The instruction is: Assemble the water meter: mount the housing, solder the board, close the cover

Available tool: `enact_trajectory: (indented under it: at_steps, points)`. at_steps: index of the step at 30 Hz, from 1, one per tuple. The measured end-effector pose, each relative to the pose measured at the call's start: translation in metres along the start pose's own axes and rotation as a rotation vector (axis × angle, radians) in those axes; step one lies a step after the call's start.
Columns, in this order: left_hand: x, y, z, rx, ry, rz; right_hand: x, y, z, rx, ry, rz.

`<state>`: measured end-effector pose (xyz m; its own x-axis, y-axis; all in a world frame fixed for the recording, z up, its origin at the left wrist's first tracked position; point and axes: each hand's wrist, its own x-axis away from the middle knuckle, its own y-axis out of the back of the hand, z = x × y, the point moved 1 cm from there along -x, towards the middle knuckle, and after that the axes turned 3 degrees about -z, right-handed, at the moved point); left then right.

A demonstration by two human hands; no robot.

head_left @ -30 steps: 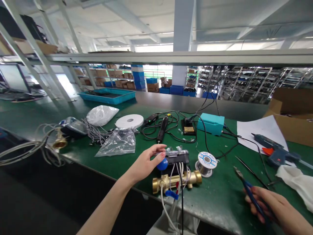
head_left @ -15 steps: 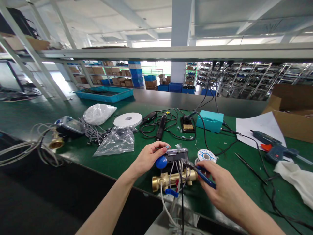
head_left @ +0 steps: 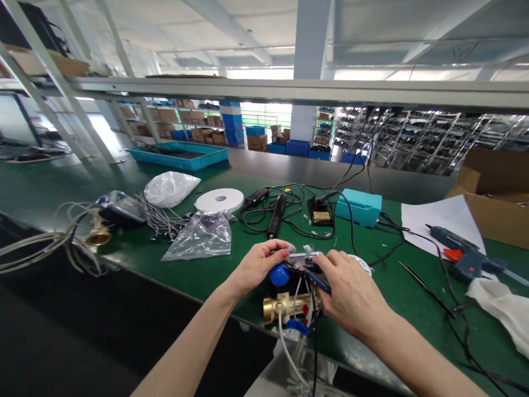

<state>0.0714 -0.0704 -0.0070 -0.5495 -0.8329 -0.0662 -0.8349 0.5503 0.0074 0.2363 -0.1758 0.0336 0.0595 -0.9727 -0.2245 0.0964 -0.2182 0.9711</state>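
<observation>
As my right hand (head_left: 351, 292) clenches blue-handled pliers (head_left: 319, 280), their tips sit at the metal-topped unit (head_left: 303, 256), which my left hand (head_left: 260, 266) grips, curled over it. Item: blue ball (head_left: 279, 274), just under my left hand, touching the unit. Item: brass fitting (head_left: 283, 306), directly below the unit, near the edge of the green bench (head_left: 384, 331). Item: white cable (head_left: 289, 353), hanging from the fitting over that edge. Item: solder spool (head_left: 360, 261), right of the fitting, mostly hidden behind my right hand. Item: plastic bag (head_left: 198, 240), left of the fitting. Item: soldering station (head_left: 357, 208), beyond the fitting. Item: glue gun (head_left: 467, 259), well right of the fitting.
</observation>
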Motion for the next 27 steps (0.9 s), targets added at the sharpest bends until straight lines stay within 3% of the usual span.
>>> enact_trajectory:
  at_steps: [14, 27]
  points:
    - [0.001, 0.000, 0.000, 0.019, -0.013, -0.013, -0.001, 0.009, 0.005, 0.080, 0.005, -0.003]
    - [-0.001, 0.001, -0.002, -0.066, -0.037, -0.014, -0.022, 0.015, 0.011, 0.257, 0.011, 0.112]
